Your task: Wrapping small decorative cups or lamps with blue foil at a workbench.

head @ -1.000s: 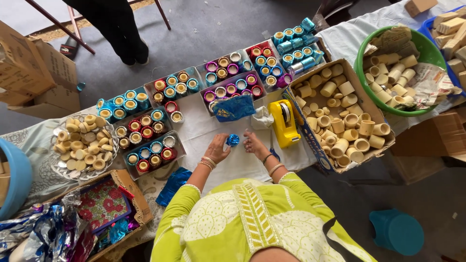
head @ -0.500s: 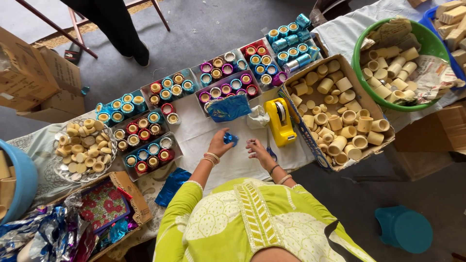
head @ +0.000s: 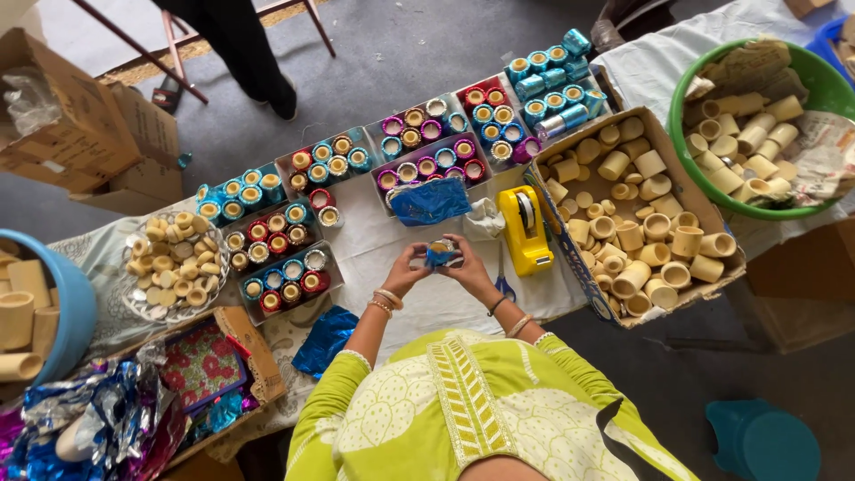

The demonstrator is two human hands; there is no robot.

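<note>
Both hands meet over the white cloth at the table's middle. My left hand (head: 408, 273) and my right hand (head: 466, 264) together grip a small round cup wrapped in blue foil (head: 439, 253). A crumpled blue foil sheet (head: 431, 201) lies just beyond the hands. To the right of my right hand stands a yellow tape dispenser (head: 524, 229), and scissors (head: 503, 285) lie close by its wrist. Bangles show on both wrists.
Trays of foil-wrapped cups (head: 426, 147) line the far side, more (head: 278, 260) to the left. A cardboard box (head: 723, 267) and a green tub (head: 682, 142) hold plain cups on the right. A plate of plain cups (head: 171, 263), foil scraps (head: 323, 340) and a person's legs (head: 249, 53) are also present.
My hands were apart half a second ago, the left one holding the blue piece. Now both have come together on the blue-wrapped cup. The view has shifted slightly.
</note>
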